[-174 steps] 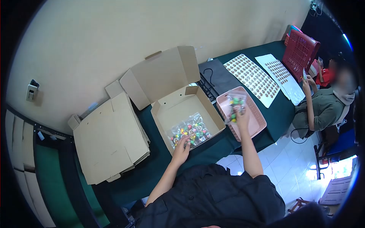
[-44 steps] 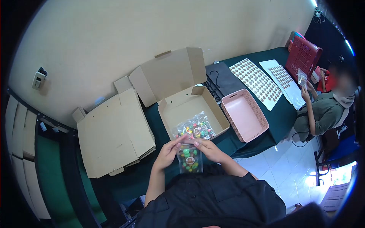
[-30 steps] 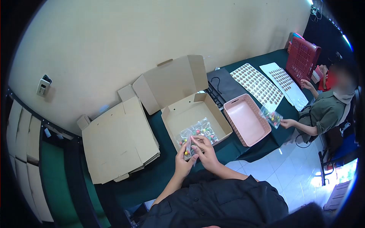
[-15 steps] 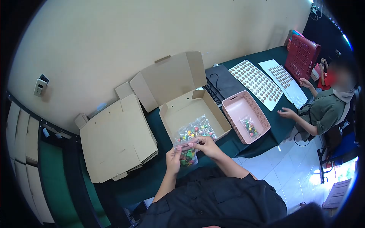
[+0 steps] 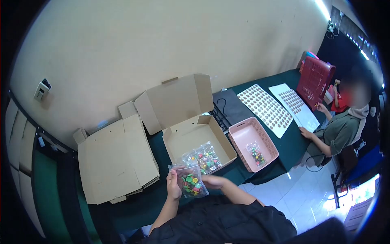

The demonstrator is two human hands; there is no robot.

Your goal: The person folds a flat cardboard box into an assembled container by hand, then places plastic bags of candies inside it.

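My left hand (image 5: 174, 188) is closed on the left edge of a clear zip bag (image 5: 190, 184), thumb in front. The bag is upright in front of me, and small green, yellow and red pieces show inside it. My right hand (image 5: 214, 181) is at the bag's right side, its fingers hidden behind the plastic. Just beyond, an open cardboard box (image 5: 183, 140) holds several similar bags (image 5: 209, 159) of colourful pieces. To its right, a pink plastic basket (image 5: 240, 140) has a bag of pieces (image 5: 256, 155) lying in it.
Flattened cardboard boxes (image 5: 118, 158) are stacked on the left of the green-covered table (image 5: 286, 154). Sticker sheets (image 5: 266, 110), a black hanger (image 5: 221, 106) and a dark red basket (image 5: 315, 81) lie further right. A co-worker (image 5: 341, 132) stands at the right end.
The bag has turned and lifted so its face shows. My right hand has left the top edge and gone behind the bag's right side. The co-worker's hands have moved.
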